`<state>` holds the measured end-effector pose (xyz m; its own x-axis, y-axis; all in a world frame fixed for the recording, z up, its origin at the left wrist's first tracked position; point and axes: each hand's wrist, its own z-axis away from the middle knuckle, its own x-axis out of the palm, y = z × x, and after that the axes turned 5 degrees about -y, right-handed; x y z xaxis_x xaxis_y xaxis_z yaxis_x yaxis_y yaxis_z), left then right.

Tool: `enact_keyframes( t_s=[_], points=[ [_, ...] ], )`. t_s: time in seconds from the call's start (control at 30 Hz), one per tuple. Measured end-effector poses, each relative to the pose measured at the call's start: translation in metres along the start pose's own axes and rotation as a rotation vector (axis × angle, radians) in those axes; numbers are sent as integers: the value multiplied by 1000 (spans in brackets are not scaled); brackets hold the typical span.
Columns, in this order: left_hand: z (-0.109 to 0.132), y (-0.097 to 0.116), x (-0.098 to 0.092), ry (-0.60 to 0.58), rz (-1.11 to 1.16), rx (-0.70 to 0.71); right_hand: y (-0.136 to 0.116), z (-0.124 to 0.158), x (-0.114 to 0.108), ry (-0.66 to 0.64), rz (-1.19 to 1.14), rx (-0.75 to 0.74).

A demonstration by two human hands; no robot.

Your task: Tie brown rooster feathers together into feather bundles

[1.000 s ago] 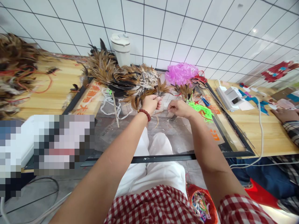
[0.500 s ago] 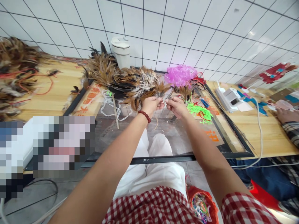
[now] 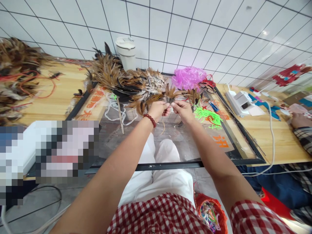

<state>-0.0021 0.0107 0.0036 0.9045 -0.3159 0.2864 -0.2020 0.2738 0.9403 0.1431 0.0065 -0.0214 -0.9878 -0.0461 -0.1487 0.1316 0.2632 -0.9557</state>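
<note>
Both hands meet over the middle of the glass-topped frame (image 3: 151, 146), fingertips nearly touching. My left hand (image 3: 159, 110), with a dark red bead bracelet (image 3: 149, 120) at its wrist, pinches the base of a small bunch of brown feathers (image 3: 172, 93). On the other side, my right hand (image 3: 183, 110) is closed in a pinch at the same feather bases. Just behind lies a large pile of brown and white feathers (image 3: 148, 86). Bright green cords (image 3: 208, 116) lie to the right of my right hand, with a few more brown feathers (image 3: 194, 96) beyond them.
A white lidded cup (image 3: 125, 53) stands by the tiled wall. Crumpled purple plastic (image 3: 188, 78) sits at the back. A stick (image 3: 120, 115) and white strips lie at left. A power strip (image 3: 235, 102) with a cable and another person's hand (image 3: 301, 121) are at right.
My right hand has moved slightly left, closer to my left hand. The small feather bunch now stands more upright and spread above the fingertips.
</note>
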Motion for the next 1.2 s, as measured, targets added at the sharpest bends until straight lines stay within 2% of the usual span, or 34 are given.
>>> enact_keyframes(
  t_s=[0.1, 0.2, 0.3, 0.4, 0.5, 0.63, 0.77, 0.87, 0.93, 1.0, 1.1, 1.2],
  points=[
    [1, 1, -2, -49, 5, -19, -2, 2, 1, -34, -70, 21],
    [2, 2, -4, -91, -8, -25, -1, 2, -1, -27, -38, -4],
    [3, 2, -5, -110, 18, -46, -1, 2, -2, -16, 57, -41],
    [1, 2, -7, -72, 142, -42, -3, 4, -1, -14, 158, -91],
    [-2, 2, -9, -50, 263, -40, -6, 7, 3, -22, 405, -216],
    [-4, 0, -10, -107, 317, -70, -9, 10, 5, 67, 682, -331],
    [-2, -1, -8, -155, 295, -77, -12, 9, 6, 181, 706, -317],
    [-1, -2, -5, -68, 340, 32, -13, 9, 5, 197, 684, -284],
    [-2, -3, -4, 20, 394, 131, -14, 9, 3, 87, 655, -270],
    [-3, -3, -5, 77, 410, 176, -18, 9, -1, -135, 592, -243],
    [-5, -3, -7, 103, 406, 177, -29, 10, -9, -466, 472, -186],
    [-7, -3, -10, 87, 444, 171, -44, 12, -12, -671, 377, -153]
  ],
)
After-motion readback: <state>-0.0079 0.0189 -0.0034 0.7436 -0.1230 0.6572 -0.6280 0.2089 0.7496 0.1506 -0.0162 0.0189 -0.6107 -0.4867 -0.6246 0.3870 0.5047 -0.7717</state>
